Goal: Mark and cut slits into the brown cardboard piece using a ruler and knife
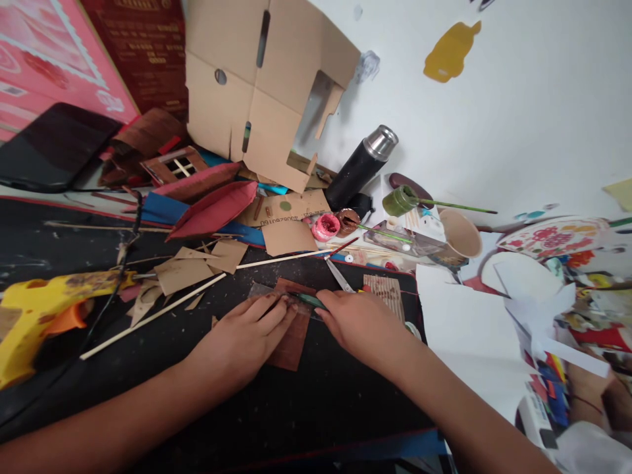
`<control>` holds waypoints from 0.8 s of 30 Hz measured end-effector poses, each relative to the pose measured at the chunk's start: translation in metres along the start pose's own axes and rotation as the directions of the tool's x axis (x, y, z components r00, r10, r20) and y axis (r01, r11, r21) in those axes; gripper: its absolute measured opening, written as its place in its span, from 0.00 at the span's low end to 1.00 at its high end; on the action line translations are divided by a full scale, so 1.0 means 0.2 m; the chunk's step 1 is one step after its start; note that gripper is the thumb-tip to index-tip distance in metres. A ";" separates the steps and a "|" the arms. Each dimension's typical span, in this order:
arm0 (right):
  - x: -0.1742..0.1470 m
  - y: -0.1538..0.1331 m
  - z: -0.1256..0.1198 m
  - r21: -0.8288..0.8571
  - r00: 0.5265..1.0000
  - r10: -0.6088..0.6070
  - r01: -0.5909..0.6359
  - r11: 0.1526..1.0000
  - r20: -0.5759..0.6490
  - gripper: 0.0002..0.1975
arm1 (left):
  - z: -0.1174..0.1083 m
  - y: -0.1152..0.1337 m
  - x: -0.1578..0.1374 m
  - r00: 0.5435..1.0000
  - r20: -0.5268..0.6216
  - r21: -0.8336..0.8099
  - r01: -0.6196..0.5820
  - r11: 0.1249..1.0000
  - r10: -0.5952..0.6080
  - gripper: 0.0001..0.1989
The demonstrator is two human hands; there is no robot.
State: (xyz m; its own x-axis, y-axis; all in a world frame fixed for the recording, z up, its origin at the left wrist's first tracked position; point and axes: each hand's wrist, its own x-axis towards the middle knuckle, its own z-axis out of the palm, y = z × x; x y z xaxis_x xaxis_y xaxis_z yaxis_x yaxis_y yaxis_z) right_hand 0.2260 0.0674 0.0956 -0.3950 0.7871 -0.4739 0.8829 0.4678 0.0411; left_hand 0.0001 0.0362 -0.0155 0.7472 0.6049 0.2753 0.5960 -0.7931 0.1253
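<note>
Forearms point(162, 401) converge: left hand point(241, 342) presses brown card point(291, 349), right hand point(363, 326) pinches crosswise green tool point(310, 300) pointing left.

The green tool point(311, 300) is partly hidden by the right grip point(363, 324); the glue gun point(29, 319) is cropped by the left edge.

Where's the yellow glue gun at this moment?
In the head view, the yellow glue gun lies at the left edge on the black work surface, left of the left hand, pointing toward the loose cardboard scraps.
</note>
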 end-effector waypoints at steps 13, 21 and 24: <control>0.01 -0.01 -0.03 -0.039 1.000 -0.015 0.016 0.999 0.015 0.10 | -0.02 0.01 0.01 1.000 0.005 0.054 0.005 0.999 -0.005 0.27; 0.04 -0.01 -0.06 -0.058 0.998 -0.047 0.050 0.997 0.051 0.09 | -0.01 0.00 0.02 1.000 -0.018 0.030 -0.014 0.999 0.014 0.26; 0.04 -0.02 -0.08 -0.089 0.996 -0.051 0.057 0.994 0.073 0.09 | -0.02 0.00 0.01 1.000 0.028 0.017 -0.007 1.000 0.007 0.27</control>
State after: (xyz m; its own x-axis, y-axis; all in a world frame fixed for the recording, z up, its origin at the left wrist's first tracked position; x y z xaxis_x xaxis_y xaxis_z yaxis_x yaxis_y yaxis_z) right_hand 0.2143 0.0781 0.1062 -0.4194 0.7308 -0.5385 0.8329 0.5458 0.0920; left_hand 0.0007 0.0377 -0.0110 0.7590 0.6013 0.2498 0.5954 -0.7962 0.1074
